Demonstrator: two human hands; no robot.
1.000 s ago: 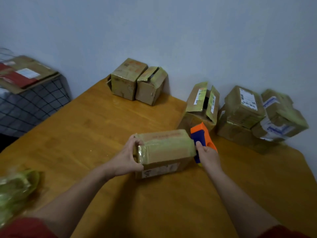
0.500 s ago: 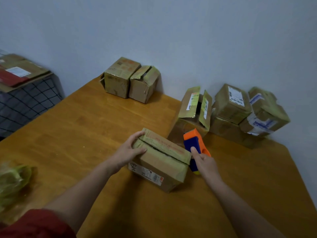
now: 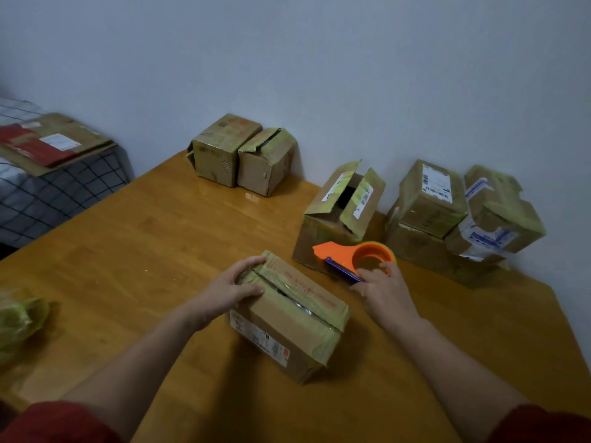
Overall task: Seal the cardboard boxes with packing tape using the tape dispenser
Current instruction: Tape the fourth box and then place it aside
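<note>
**A:** What is the biggest thing in front of you?

**B:** The wooden table (image 3: pixel 144 251), orange-brown with a smooth, glossy top. Along the wall stand 2 worn boxes (image 3: pixel 243 155) side by side. To their right is an open box (image 3: pixel 339 219) with its flaps up, and right of that a leaning stack of boxes (image 3: pixel 460 215) with white labels.

**A:** And the one you are working on?

**B:** The near box (image 3: pixel 287 321) sits on the table between your forearms, turned at an angle. It is creased brown cardboard with yellowish tape on its edges and a dark gap along the top seam.

**A:** How are your hands placed?

**B:** Your left hand (image 3: pixel 230 289) clamps the box's far-left end, fingers curled over the top edge and thumb pressed on the lid. Your right hand (image 3: pixel 383 292) reaches past the box's far-right corner. Its fingers are bent round the near side of the tape dispenser (image 3: pixel 355 255), with 1 fingertip on the ring's rim.

**A:** And the dispenser?

**B:** It is orange plastic with a round ring, a pointed nose and a blue strip. It lies flat just before the open box. You cannot tell whether it touches the table.
</note>
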